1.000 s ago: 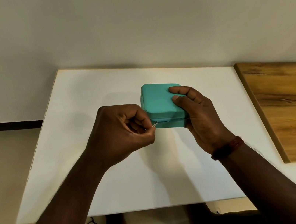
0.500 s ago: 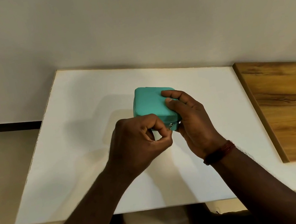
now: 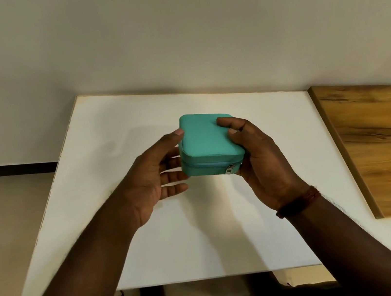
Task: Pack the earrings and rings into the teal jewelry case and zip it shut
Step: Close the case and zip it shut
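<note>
The teal jewelry case (image 3: 207,140) is closed and sits between both hands over the middle of the white table (image 3: 101,142). Its zip runs shut along the front, and the silver zipper pull (image 3: 230,169) hangs at the front right corner. My right hand (image 3: 261,163) grips the case's right side, thumb on the lid and fingers round the corner. My left hand (image 3: 153,180) lies against the left side with straight fingers, its thumb tip on the lid's left edge. No earrings or rings are visible.
A wooden board (image 3: 380,144) lies along the table's right side. A plain wall stands behind the table's far edge. Floor shows to the left and below the near edge, with my legs under it.
My left hand has let go of the zipper pull, which it had drawn rightward along the front to the right corner, and has spread open against the case's left side. The case has turned slightly.
</note>
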